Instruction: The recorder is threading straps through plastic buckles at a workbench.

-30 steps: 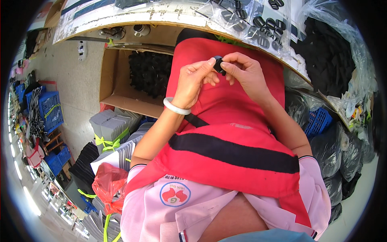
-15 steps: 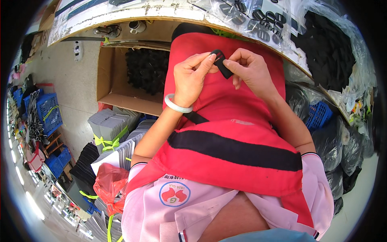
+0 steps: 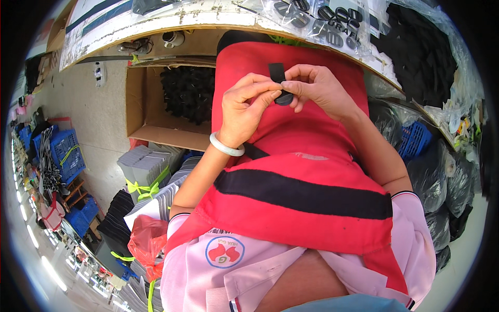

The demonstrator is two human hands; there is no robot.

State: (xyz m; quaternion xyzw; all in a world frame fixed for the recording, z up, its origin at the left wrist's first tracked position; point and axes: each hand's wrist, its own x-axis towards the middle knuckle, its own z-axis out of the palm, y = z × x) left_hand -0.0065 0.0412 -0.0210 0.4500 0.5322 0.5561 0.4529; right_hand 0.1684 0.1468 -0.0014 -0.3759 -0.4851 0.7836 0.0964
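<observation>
Black strap (image 3: 276, 71) partly out of sight behind the fingers (image 3: 260, 86)

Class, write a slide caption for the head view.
Left hand and right hand pinch a small black strap above a red apron.

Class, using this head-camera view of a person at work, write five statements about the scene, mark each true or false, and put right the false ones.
1. The left hand and right hand both pinch a small black strap piece. True.
2. The bracelet sits on the right wrist. False: it is on the left.
3. The apron is blue. False: it is red with a black band.
4. The cardboard box holds black pieces. True.
5. The plastic bag beside the left sleeve is green. False: that bag is red.
</observation>
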